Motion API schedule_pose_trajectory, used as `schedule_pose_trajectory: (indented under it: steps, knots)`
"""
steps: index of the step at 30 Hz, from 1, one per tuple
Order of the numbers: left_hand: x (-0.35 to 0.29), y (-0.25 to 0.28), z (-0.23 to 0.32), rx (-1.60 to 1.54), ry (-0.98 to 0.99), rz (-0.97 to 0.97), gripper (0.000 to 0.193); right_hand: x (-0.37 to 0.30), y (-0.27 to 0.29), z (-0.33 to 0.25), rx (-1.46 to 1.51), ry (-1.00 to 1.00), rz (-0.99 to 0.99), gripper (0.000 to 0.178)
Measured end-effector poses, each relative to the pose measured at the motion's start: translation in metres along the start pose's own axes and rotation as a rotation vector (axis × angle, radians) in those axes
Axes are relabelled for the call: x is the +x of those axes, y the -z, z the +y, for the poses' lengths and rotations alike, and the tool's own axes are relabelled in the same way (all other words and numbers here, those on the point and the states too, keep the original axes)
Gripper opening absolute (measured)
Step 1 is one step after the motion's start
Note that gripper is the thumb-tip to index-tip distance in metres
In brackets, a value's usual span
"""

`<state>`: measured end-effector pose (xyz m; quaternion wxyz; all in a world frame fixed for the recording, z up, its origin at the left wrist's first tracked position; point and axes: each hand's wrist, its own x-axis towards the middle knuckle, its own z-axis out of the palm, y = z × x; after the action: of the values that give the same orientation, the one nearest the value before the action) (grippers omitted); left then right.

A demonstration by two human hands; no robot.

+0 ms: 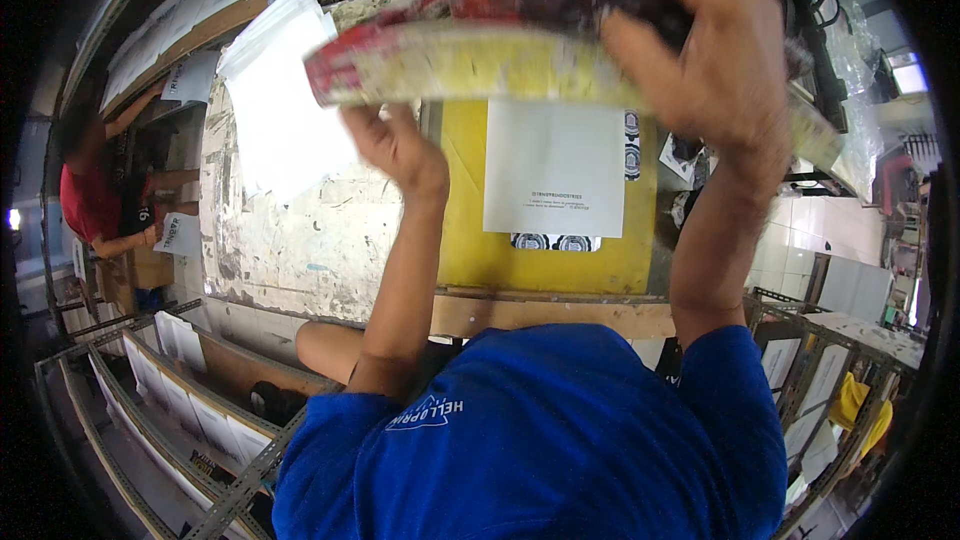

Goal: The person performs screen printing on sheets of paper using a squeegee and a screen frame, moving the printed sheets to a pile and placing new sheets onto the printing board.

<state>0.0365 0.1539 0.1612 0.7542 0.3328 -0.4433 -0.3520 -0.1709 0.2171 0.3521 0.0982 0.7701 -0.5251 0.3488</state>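
A screen-printing frame [480, 65], smeared with yellow, red and dark ink, is raised and tilted above the table, blurred by motion. My right hand [710, 55] grips its right part, the thumb on the near side and the fingers over the top. At its left part is my left hand [398, 148], fingers curled up against the near lower edge; the fingertips are partly hidden there. Below the frame, a white printed sheet [553, 160] lies on a yellow board [465, 230]. Dark round printed labels [556, 241] peek out under the sheet.
White sheets [285, 100] are piled on the paint-spotted table [290, 260] to the left. A co-worker in a red shirt [90, 195] handles printed sheets at far left. Metal racks [215, 420] with boards stand near left, and another rack [830, 380] stands at right.
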Motion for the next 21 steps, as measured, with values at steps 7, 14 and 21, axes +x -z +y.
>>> schedule_pose_trajectory:
  steps: [7, 14, 21]
  knots:
    - [0.03, 0.015, -0.221, 0.679, 0.151, -0.492, 0.046, 0.065, 0.01, -0.002, 0.048, 0.047, -0.023, 0.04]
    - [0.008, -0.023, -0.236, 1.232, -0.055, -0.712, 0.031, 0.082, 0.028, 0.012, 0.262, -0.147, -0.183, 0.037]
    - [0.014, -0.028, -0.221, 0.589, 0.369, -0.548, 0.009, 0.074, 0.021, 0.016, 0.163, -0.021, -0.056, 0.04]
